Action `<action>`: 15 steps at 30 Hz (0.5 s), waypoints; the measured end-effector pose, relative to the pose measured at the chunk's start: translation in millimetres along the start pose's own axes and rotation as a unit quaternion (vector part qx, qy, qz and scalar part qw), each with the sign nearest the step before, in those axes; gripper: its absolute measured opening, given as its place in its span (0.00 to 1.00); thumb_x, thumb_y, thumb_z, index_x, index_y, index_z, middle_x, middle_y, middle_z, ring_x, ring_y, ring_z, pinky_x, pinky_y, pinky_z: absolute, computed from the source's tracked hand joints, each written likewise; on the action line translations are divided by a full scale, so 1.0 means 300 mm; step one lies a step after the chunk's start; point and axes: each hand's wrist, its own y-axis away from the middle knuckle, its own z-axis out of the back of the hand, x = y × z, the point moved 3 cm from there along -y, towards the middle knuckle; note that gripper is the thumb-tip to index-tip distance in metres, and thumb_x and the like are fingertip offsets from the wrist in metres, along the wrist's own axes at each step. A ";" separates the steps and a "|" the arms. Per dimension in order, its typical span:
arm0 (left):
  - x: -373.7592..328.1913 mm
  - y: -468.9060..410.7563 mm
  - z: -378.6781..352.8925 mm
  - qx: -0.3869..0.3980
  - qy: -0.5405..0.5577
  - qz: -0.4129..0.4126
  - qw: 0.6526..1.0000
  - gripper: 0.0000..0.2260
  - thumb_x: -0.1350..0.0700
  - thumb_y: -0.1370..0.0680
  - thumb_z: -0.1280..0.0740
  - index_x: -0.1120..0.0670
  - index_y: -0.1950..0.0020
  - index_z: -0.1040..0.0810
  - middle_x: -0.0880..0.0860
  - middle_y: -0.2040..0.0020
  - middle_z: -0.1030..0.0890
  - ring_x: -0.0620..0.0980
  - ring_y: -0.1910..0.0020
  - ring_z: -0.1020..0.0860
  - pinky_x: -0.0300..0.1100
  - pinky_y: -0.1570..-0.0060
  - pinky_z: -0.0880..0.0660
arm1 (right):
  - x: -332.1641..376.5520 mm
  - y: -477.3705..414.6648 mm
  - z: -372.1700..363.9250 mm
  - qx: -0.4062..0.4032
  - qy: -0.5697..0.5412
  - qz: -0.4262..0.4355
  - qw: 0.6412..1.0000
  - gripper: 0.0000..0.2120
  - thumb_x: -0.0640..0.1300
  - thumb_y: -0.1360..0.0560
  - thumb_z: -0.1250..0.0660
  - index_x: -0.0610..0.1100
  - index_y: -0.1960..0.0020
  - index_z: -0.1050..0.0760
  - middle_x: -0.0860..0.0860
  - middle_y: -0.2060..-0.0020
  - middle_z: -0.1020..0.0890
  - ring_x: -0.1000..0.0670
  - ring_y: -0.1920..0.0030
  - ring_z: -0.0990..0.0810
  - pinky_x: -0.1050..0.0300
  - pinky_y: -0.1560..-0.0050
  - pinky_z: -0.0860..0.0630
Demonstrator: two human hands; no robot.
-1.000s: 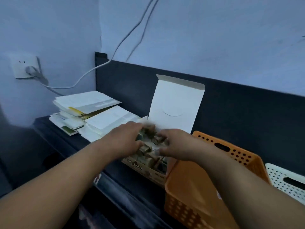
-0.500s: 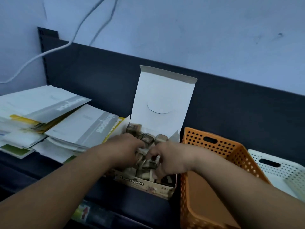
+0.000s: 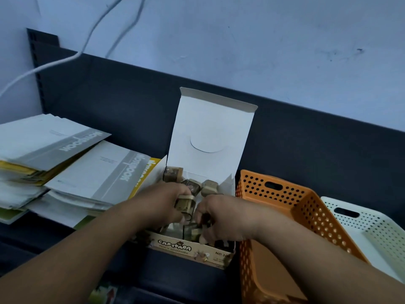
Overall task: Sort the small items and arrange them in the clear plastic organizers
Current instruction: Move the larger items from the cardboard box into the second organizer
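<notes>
Standing on the dark counter (image 3: 43, 242) with its white lid raised upright at the far side, the cardboard box (image 3: 190, 249) marked CAPYBARA is being reached into by both hands. One of the small brown items (image 3: 185, 204) is being gripped by the left hand (image 3: 162, 205), its fingers curled round it above the middle of the box. The right hand (image 3: 225, 220) is being pressed down among the items at the near right of the box, fingers curled. Whether anything is being held there cannot be told. More of the items are lying loose at the far end of the box. An orange perforated basket (image 3: 302, 207) is sitting just right of the box, with a white perforated basket (image 3: 372, 229) beyond it. A stack of notebooks (image 3: 94, 172) is lying to the left.
</notes>
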 end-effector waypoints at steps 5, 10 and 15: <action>-0.011 0.008 0.029 -0.038 0.135 -0.015 0.990 0.20 0.53 0.30 0.24 0.39 0.43 0.28 0.40 0.50 0.22 0.41 0.50 0.23 0.42 0.49 0.23 | -0.020 0.011 0.029 -0.041 -0.032 -0.008 0.999 0.09 0.45 0.27 0.31 0.48 0.48 0.27 0.52 0.57 0.23 0.51 0.59 0.24 0.57 0.64 0.27; -0.038 0.005 0.085 -0.091 0.257 -0.048 0.961 0.20 0.60 0.30 0.26 0.45 0.43 0.25 0.43 0.52 0.20 0.35 0.57 0.21 0.33 0.57 0.24 | -0.072 0.043 0.074 -0.121 -0.216 -0.009 0.969 0.09 0.42 0.29 0.29 0.49 0.51 0.26 0.46 0.56 0.18 0.47 0.58 0.20 0.45 0.54 0.21; -0.111 0.009 0.128 -0.102 0.390 -0.058 0.913 0.18 0.63 0.28 0.28 0.46 0.44 0.24 0.49 0.48 0.21 0.48 0.60 0.19 0.37 0.66 0.23 | -0.114 0.130 0.117 -0.203 -0.338 -0.015 0.919 0.07 0.42 0.23 0.33 0.45 0.46 0.26 0.42 0.49 0.20 0.47 0.54 0.19 0.53 0.53 0.20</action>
